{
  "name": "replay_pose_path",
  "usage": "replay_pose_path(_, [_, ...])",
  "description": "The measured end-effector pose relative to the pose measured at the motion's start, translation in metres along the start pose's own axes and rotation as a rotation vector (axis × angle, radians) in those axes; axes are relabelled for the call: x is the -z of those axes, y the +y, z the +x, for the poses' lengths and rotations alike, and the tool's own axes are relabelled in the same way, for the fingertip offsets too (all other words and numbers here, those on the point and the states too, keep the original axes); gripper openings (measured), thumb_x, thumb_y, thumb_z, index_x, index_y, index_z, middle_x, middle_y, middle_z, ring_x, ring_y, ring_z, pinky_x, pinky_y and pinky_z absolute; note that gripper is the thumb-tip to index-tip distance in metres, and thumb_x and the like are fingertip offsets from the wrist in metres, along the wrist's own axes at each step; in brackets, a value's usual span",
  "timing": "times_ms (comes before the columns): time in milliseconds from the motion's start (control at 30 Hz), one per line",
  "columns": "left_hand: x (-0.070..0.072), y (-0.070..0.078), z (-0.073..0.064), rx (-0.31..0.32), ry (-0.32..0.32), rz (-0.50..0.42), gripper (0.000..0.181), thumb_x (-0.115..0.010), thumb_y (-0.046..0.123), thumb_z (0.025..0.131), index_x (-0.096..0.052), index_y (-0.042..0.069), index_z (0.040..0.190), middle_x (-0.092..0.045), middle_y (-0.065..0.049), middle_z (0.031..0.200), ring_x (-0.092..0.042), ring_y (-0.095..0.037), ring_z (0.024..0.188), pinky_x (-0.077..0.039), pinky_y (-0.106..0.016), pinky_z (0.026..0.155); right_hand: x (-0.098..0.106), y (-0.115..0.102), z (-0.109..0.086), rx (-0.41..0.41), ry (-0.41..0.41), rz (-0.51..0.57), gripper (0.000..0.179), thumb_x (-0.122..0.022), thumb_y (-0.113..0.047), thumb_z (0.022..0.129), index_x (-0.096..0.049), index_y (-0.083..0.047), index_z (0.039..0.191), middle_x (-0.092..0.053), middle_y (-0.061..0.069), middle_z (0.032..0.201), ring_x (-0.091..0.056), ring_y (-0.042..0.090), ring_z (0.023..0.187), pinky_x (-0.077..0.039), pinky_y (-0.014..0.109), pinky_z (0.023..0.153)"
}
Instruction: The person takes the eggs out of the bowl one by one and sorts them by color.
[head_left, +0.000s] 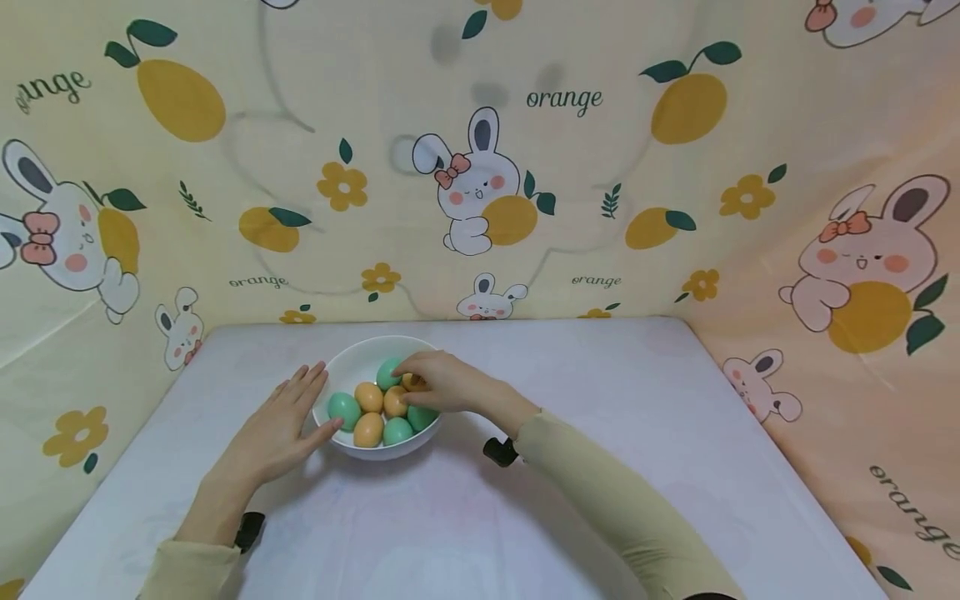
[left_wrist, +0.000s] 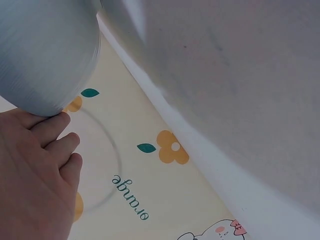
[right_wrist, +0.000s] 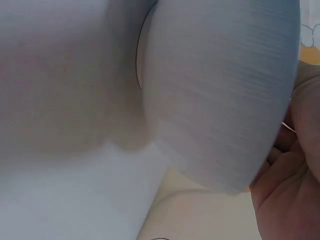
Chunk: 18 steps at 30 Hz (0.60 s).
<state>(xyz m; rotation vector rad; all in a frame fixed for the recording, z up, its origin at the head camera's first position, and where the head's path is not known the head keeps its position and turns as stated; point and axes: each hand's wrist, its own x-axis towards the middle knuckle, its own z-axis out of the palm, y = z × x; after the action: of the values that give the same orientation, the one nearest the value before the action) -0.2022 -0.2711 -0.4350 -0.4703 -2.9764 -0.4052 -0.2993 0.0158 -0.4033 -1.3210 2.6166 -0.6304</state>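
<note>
A white bowl (head_left: 378, 452) holds several green and orange toy eggs, among them a green egg (head_left: 344, 412) at the left and an orange egg (head_left: 368, 397) near the middle. My left hand (head_left: 281, 429) is against the bowl's left side with straight fingers, its thumb over the rim beside that green egg. From the right, my right hand (head_left: 450, 382) reaches over the rim, thumb and fingers around another orange egg (head_left: 413, 382) at the bowl's right. The right wrist view shows the bowl's outer wall (right_wrist: 220, 100) hiding the fingertips.
The bowl stands on a white-covered table (head_left: 570, 475), left of centre and toward the back. A cloth (head_left: 585, 167) printed with rabbits and oranges hangs behind and at both sides. Small black devices (head_left: 501, 452) sit at both wrists.
</note>
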Motion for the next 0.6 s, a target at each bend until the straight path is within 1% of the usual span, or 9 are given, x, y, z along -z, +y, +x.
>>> replay_pose_path(67, [0.000, 0.000, 0.000, -0.001, 0.000, -0.003, 0.089, -0.054, 0.056, 0.103, -0.027, -0.005, 0.161, -0.023, -0.022, 0.170, -0.019, -0.045, 0.156, -0.019, -0.062, 0.126, -0.002, 0.000, 0.004, -0.004, -0.005, 0.001, 0.041, -0.072, -0.026, 0.100, -0.067, -0.006, 0.136, -0.069, 0.007, 0.130, -0.064, 0.019, 0.110, -0.052, 0.024, 0.097])
replay_pose_path(167, [-0.001, -0.001, 0.000, -0.006, 0.005, -0.002, 0.088, -0.055, 0.055, 0.103, -0.027, -0.005, 0.161, -0.023, -0.021, 0.170, -0.020, -0.045, 0.156, -0.020, -0.062, 0.126, -0.005, 0.001, 0.009, -0.010, -0.014, 0.003, 0.040, -0.075, -0.025, 0.098, -0.070, -0.006, 0.133, -0.072, 0.005, 0.115, -0.062, 0.015, 0.097, -0.052, 0.021, 0.086])
replay_pose_path(300, [-0.001, -0.002, 0.000, -0.012, 0.012, -0.002, 0.088, -0.055, 0.055, 0.103, -0.028, -0.005, 0.161, -0.024, -0.021, 0.170, -0.020, -0.045, 0.156, -0.021, -0.062, 0.125, -0.008, -0.001, 0.016, -0.032, -0.041, 0.026, 0.040, -0.077, -0.023, 0.096, -0.071, -0.006, 0.131, -0.071, 0.001, 0.100, -0.059, 0.009, 0.085, -0.052, 0.017, 0.076])
replay_pose_path(433, [0.000, -0.002, 0.000, -0.017, 0.014, -0.003, 0.088, -0.055, 0.055, 0.103, -0.029, -0.006, 0.161, -0.024, -0.022, 0.170, -0.020, -0.045, 0.156, -0.021, -0.062, 0.125, -0.008, -0.005, 0.021, -0.043, -0.060, 0.027, 0.042, -0.081, -0.022, 0.093, -0.072, -0.004, 0.129, -0.074, 0.002, 0.100, -0.062, 0.007, 0.084, -0.053, 0.014, 0.075])
replay_pose_path(500, [0.001, -0.001, -0.001, -0.018, 0.014, -0.003, 0.088, -0.054, 0.056, 0.103, -0.028, -0.006, 0.160, -0.024, -0.022, 0.170, -0.020, -0.045, 0.156, -0.021, -0.062, 0.125, -0.009, -0.006, 0.023, -0.049, -0.063, 0.006, 0.044, -0.083, -0.023, 0.091, -0.073, -0.004, 0.129, -0.074, 0.001, 0.100, -0.062, 0.006, 0.084, -0.053, 0.013, 0.075])
replay_pose_path(600, [0.001, -0.001, -0.001, -0.023, 0.015, 0.000, 0.088, -0.054, 0.056, 0.103, -0.029, -0.007, 0.160, -0.024, -0.022, 0.170, -0.020, -0.045, 0.156, -0.021, -0.062, 0.125, -0.011, -0.006, 0.026, -0.051, -0.060, -0.028, 0.043, -0.085, -0.024, 0.089, -0.074, -0.006, 0.126, -0.074, -0.001, 0.095, -0.061, 0.006, 0.082, -0.051, 0.014, 0.074])
